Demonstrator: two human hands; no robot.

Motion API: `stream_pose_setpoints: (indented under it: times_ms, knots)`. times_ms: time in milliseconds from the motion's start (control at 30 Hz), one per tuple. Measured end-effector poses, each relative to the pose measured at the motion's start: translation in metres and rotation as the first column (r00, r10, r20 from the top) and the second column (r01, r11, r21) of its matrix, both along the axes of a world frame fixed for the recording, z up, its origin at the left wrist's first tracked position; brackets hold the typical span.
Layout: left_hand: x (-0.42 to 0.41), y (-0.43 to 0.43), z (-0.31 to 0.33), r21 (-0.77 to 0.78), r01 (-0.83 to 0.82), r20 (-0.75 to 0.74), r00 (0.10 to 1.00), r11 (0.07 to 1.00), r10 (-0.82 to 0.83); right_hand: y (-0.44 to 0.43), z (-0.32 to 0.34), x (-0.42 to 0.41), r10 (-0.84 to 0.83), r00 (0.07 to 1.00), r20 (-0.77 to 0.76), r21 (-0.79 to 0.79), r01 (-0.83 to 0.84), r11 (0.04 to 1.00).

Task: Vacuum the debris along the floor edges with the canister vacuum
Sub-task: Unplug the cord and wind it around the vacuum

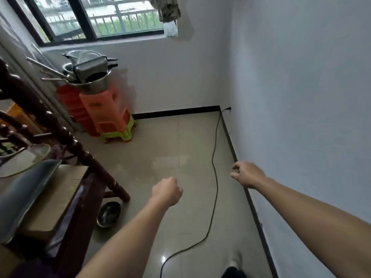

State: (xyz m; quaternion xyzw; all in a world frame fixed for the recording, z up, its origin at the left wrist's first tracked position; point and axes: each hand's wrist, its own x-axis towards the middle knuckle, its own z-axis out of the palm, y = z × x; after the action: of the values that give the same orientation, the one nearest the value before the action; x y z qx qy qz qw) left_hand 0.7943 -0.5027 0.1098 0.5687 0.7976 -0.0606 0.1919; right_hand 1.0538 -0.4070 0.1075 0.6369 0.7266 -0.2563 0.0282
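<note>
Cut off at left: wooden bench (96, 165), steel bowl (108, 214) on the floor beneath. Left hand (166, 192) fisted, fingers curled on nothing. Black power cord (215, 177) plugged into far-corner socket (228, 108), running lengthwise toward the viewer, lost at bottom edge. Right hand (248, 174) loosely curled, empty, over baseboard (255, 213).

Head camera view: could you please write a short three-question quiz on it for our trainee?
1. True or false: the canister vacuum is in view.
2. Where is the black cord plugged in? A) the socket near the room corner; B) a socket under the window; C) a power strip on the table.
3. Short answer: what sits beside the table leg?

Key: 1 false. 2 A. 3 a metal bowl.
</note>
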Motion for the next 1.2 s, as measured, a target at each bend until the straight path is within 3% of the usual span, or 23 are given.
stream_pose_setpoints:
  times_ms: [333,633,967,1200]
  knots:
    - [-0.017,0.277,-0.001,0.012,-0.006,0.050,0.999,1.000,0.005,0.279,-0.013,-0.010,-0.081,0.996,0.046,-0.058,0.083,0.995]
    - [-0.098,0.474,-0.011,-0.017,-0.010,0.058,0.998,1.000,0.011,0.475,-0.006,-0.097,-0.068,0.998,0.000,-0.053,0.068,0.996]
    - [-0.206,0.694,-0.027,-0.088,0.166,0.064,0.985,0.982,-0.161,0.636,-0.038,-0.187,-0.305,0.952,-0.003,-0.169,0.300,0.939]
    - [-0.214,0.838,-0.037,-0.094,0.306,0.049,0.952,0.947,-0.302,0.742,-0.057,-0.194,-0.535,0.844,-0.043,-0.177,0.521,0.835]
